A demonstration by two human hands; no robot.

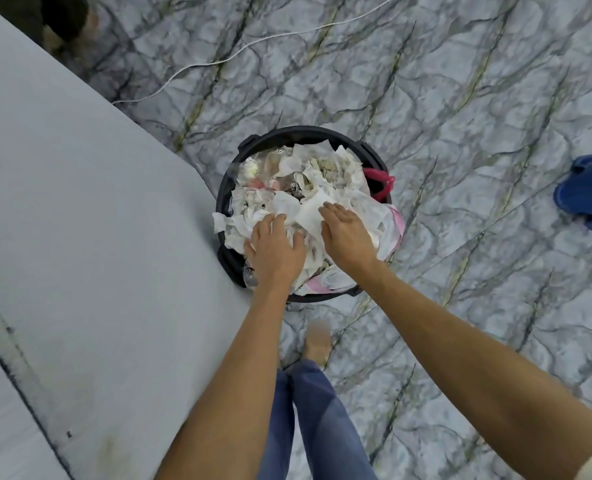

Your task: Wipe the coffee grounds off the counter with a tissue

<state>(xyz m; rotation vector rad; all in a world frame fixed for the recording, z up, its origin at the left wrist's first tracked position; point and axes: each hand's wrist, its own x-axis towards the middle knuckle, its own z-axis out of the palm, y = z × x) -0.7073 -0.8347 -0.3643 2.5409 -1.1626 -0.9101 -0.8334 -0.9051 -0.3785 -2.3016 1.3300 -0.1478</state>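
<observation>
Tissue [308, 213] heap fills bin [287, 136] | both hands' fingers flat, pressing down

Both hands, left [274, 247] and right [347, 234], pressing flat on crumpled tissues [308, 188] heaped in black bin [230, 188], beside grey counter [80, 237]

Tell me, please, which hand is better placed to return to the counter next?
Left, probably. The left hand rests on the tissues at the bin edge nearest the counter; the right hand lies on the far side.
</observation>
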